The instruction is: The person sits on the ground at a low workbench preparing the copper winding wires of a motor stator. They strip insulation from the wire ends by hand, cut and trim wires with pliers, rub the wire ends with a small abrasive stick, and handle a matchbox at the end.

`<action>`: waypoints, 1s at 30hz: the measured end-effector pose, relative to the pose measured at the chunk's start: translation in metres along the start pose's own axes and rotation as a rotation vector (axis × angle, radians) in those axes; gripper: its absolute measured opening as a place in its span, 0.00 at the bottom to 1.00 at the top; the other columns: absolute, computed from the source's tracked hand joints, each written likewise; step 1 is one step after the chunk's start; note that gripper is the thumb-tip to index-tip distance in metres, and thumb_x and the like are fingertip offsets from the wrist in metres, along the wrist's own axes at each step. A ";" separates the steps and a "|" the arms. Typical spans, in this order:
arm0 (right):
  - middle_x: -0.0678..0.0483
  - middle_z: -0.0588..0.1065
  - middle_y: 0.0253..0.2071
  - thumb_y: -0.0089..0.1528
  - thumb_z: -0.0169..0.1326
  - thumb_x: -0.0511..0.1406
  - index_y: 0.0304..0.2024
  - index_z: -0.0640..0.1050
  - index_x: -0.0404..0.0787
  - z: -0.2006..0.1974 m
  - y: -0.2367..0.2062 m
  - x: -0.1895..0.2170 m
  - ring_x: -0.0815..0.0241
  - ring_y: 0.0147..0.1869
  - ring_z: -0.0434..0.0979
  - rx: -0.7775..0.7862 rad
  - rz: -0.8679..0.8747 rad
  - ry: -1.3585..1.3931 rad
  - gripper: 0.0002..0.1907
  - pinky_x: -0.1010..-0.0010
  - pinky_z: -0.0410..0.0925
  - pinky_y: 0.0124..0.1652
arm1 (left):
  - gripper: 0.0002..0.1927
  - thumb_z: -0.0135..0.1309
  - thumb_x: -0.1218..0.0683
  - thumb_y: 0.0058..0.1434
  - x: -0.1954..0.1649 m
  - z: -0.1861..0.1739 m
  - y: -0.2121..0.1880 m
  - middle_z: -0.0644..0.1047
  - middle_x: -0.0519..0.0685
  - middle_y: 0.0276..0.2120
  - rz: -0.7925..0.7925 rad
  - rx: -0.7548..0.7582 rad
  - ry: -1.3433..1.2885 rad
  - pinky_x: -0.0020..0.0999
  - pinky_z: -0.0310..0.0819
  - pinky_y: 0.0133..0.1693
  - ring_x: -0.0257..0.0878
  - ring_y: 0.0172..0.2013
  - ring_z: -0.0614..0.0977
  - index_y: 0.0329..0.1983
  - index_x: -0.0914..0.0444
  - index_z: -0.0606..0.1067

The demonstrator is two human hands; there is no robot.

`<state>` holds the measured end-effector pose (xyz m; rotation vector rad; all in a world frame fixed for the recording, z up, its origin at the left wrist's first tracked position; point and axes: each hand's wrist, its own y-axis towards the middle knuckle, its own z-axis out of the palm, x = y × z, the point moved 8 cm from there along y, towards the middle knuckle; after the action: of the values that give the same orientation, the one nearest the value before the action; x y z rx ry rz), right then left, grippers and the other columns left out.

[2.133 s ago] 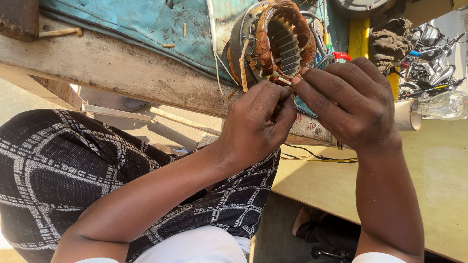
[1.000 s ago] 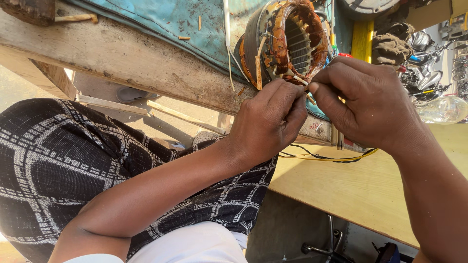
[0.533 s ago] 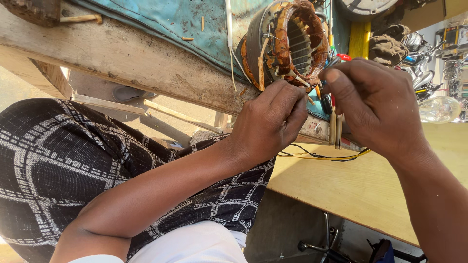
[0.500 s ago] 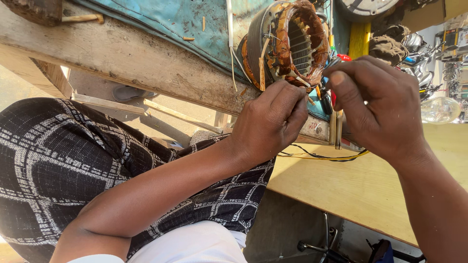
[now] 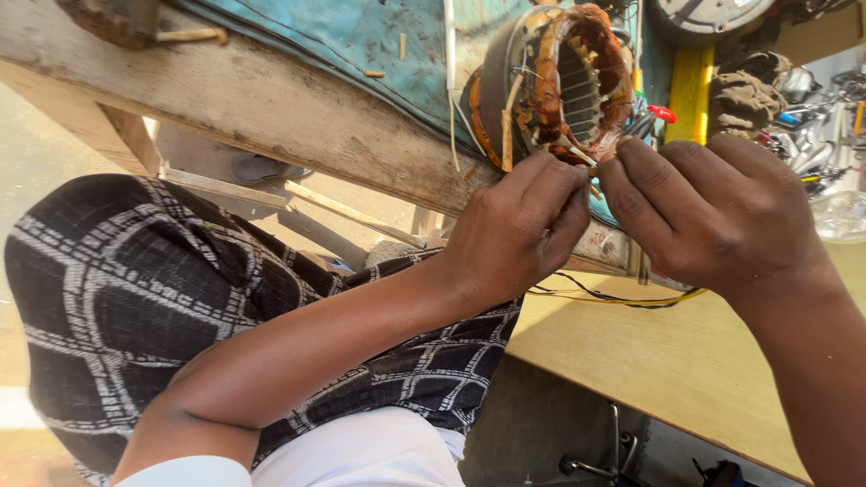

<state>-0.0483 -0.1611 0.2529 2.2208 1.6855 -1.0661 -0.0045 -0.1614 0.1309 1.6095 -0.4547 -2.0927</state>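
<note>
A round motor stator (image 5: 564, 81) with copper-brown windings and a slotted metal core stands on edge on a blue-covered wooden bench (image 5: 271, 90). My left hand (image 5: 519, 225) and my right hand (image 5: 713, 212) meet at its lower rim, fingertips pinched together on a thin white-sleeved wire end (image 5: 582, 160) coming off the winding. Both hands have curled fingers, and the pinched spot is partly hidden by them. A white lead (image 5: 448, 81) hangs down the stator's left side.
My knee in black-and-white checked cloth (image 5: 135, 298) fills the lower left. A yellow wooden board (image 5: 667, 361) lies under my right hand with black and yellow wires (image 5: 622, 298) on it. Red-tipped tools (image 5: 654, 117), a yellow post (image 5: 690, 90) and cluttered metal parts (image 5: 812, 135) stand behind.
My hands have stayed at the stator's lower rim. The right hand's fingers have shifted slightly closer to the left hand's fingertips, and the view has drifted a little.
</note>
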 end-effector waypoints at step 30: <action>0.48 0.78 0.38 0.58 0.62 0.29 0.43 0.79 0.32 -0.004 -0.001 -0.016 0.52 0.36 0.80 -0.105 0.276 0.343 0.12 0.62 0.72 0.35 | 0.11 0.57 0.64 0.69 -0.004 -0.003 0.002 0.76 0.53 0.40 0.022 0.000 -0.026 0.39 0.78 0.37 0.49 0.37 0.83 0.52 0.65 0.71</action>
<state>-0.0492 -0.1712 0.2657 2.5799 1.4421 -0.5455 -0.0004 -0.1608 0.1340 1.5719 -0.4789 -2.0991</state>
